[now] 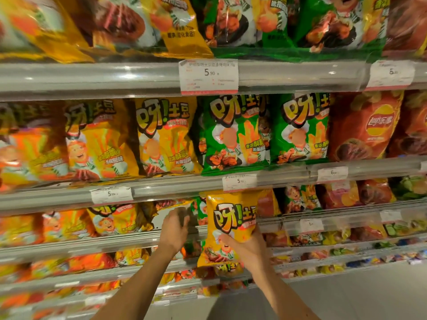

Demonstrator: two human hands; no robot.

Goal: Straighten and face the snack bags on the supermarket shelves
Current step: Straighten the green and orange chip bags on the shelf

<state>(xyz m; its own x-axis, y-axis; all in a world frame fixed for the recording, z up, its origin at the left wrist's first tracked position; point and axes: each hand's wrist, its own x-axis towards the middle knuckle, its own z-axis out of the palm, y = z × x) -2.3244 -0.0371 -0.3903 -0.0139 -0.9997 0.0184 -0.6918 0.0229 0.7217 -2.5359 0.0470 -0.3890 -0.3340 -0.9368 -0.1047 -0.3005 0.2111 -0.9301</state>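
Your right hand (248, 247) holds a yellow snack bag (227, 227) from below and from its right side, thumb across the lower front, fingers wrapped behind the bag's right edge. The bag is upright, face toward you, out in front of the third shelf (115, 244), and its top edge overlaps the price rail of the shelf above, just beneath a white price tag (239, 182).

Your left hand (174, 229) reaches into a gap on the third shelf, just left of the held bag. Its fingers are curled forward into the gap, blurred at the tips; I cannot tell whether they grip anything there. A dark bag (159, 212) stands beside the gap, partly hidden by the hand.

On the second shelf (161, 188), the bags stand upright and facing out: yellow bags (161, 137) toward the left end, two green bags (233, 132) in the middle, a red bag (362, 128) toward the right end. The green bags' lower edges hang slightly over the front rail.

On the top shelf (92, 77), the yellow bags (178, 26) on the left lean at an angle; green bags (323, 21) sit to the right. A large price tag (209, 76) reading 5.90 is clipped to the front rail near its middle.

Lower shelves carry more bags, too blurred to sort. Both forearms are bare and enter from the bottom edge of the view.
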